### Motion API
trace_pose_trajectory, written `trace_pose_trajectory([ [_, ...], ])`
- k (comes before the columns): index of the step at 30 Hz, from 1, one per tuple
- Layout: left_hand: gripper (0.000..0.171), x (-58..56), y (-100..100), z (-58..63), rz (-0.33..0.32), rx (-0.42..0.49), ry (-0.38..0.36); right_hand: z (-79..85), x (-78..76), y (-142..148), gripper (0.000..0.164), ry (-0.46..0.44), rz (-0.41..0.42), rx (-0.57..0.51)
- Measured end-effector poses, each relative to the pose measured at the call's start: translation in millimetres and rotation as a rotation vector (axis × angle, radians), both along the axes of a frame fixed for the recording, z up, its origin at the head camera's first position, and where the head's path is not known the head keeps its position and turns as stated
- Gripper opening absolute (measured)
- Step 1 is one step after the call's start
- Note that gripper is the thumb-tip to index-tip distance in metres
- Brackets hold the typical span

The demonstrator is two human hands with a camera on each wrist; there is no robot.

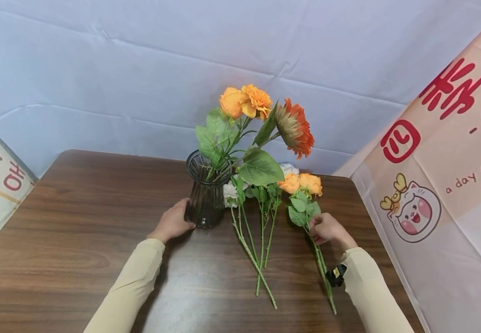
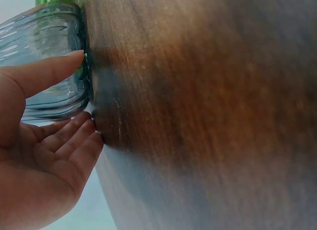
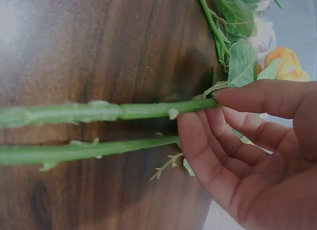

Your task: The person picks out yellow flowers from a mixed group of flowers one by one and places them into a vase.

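Note:
A dark ribbed glass vase stands on the table, holding two yellow-orange flowers and a deep orange one. My left hand holds the vase low down; the left wrist view has the thumb across the glass and the other fingers along its side near the base. At the right, my right hand pinches a green stem between thumb and fingertips, just below the leaves. A second stem runs beside it. Orange blooms top these stems.
Several more stems lie on the wooden table between the hands, with white flowers at their far ends. A pale cloth hangs behind the table, and a printed banner stands along the right side.

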State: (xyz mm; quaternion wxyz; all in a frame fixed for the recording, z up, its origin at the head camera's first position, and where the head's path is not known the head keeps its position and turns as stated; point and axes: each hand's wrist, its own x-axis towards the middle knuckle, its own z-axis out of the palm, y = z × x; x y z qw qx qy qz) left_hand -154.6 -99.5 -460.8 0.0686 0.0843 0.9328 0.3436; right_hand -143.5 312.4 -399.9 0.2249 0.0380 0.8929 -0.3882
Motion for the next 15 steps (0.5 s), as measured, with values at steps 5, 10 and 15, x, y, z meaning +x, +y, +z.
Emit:
trace_pose_trajectory([
  [5, 0.075, -0.5, 0.3, -0.3, 0.003, 0.002, -0.002, 5.5, -1.1, 1.6, 0.007, -0.013, 0.017, -0.002],
  [10, 0.076, -1.1, 0.3, -0.9, 0.007, -0.004, -0.01, 9.7, -2.4, 2.5, 0.008, -0.028, 0.011, -0.01],
  [15, 0.077, -0.8, 0.4, -1.1, 0.01, -0.003, -0.014, 13.2, -2.6, 3.6, 0.008, -0.028, 0.02, -0.021],
])
